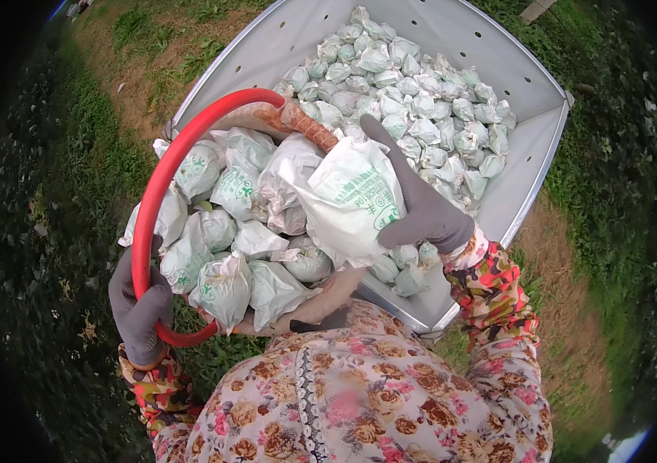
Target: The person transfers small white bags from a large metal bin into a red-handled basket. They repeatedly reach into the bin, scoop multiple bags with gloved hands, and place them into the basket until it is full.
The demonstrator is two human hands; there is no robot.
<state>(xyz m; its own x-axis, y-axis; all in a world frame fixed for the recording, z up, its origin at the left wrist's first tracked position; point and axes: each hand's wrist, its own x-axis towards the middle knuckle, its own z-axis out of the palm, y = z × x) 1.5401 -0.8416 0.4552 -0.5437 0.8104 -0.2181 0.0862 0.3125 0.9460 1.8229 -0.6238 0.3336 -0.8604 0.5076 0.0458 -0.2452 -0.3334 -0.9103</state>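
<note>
My left hand (142, 304), in a grey glove, is closed around the red tubular handle (157, 191) of a basket (337, 292). White paper fruit bags (221, 289) with green print, rounded by their contents, fill this basket. My right hand (427, 208), gloved likewise, grips a larger-looking white paper fruit bag (354, 202) from its right side, thumb and fingers spread around it. That bag is above the basket's right side, and what it contains is hidden. A brown wrapped section (311, 127) of the handle shows behind it.
A grey metal cart bed (514, 191) with holes in its walls stands just beyond the basket. Many similar paper fruit bags (421, 104) are heaped inside. Dry ground and grass (155, 63) lie around the cart, with dark leafy plants (45, 231) on both sides.
</note>
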